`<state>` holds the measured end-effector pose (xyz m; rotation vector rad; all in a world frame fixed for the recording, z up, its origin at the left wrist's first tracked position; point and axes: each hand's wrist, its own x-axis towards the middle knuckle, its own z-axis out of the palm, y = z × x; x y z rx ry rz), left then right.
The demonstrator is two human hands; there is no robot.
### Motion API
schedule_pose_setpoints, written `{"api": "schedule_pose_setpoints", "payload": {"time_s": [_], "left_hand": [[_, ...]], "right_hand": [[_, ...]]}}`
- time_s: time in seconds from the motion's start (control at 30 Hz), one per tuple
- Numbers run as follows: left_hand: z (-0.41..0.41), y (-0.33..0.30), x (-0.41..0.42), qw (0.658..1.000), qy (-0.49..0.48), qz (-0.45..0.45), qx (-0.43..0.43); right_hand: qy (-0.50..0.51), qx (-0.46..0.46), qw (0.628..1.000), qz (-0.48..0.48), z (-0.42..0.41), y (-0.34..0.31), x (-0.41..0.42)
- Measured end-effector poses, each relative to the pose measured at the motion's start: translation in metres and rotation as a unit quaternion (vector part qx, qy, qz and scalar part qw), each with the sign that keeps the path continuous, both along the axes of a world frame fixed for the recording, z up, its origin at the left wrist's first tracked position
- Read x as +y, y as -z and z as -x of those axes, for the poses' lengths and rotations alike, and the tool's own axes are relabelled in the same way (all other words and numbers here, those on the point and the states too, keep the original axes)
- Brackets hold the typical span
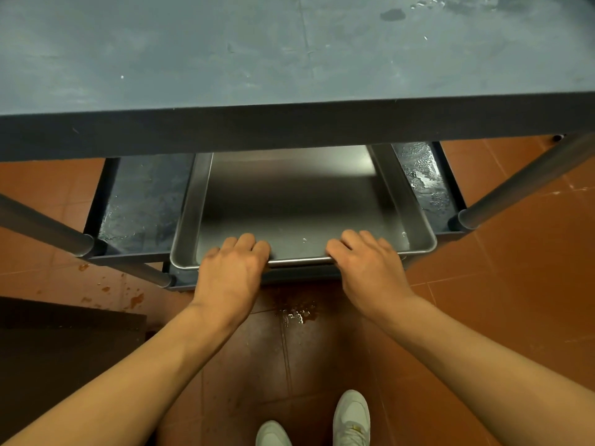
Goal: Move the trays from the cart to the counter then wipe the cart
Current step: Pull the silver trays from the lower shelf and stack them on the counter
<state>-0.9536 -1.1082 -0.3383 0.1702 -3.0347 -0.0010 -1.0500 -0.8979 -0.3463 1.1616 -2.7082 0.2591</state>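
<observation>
A shallow steel tray (289, 201) lies on the lower shelf (145, 201) of a dark grey cart, its far end hidden under the cart's top shelf (257, 59). My left hand (231, 268) grips the tray's near rim left of centre, fingers curled over the edge into the tray. My right hand (367, 265) grips the same rim right of centre in the same way. The tray's near edge juts slightly past the shelf front. A few water drops sit inside the tray.
The lower shelf is wet on both sides of the tray, and the top shelf has wet patches at its far right. Round cart legs (515, 188) slant out at left and right. Orange floor tiles (483, 300) carry stains and a small puddle. My shoes (351, 416) stand below.
</observation>
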Motion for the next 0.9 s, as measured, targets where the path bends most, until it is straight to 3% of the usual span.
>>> {"api": "schedule_pose_setpoints", "payload": {"time_s": [0.4,0.9], "left_hand": [[-0.02,-0.043,0.019,0.999,-0.012,-0.036,0.002],[-0.043,-0.095,0.076,0.998,-0.026,-0.025,-0.06]], "right_hand": [[-0.019,-0.037,0.999,0.019,-0.012,-0.044,0.018],[-0.08,-0.042,0.988,-0.129,-0.011,-0.094,0.059]]}}
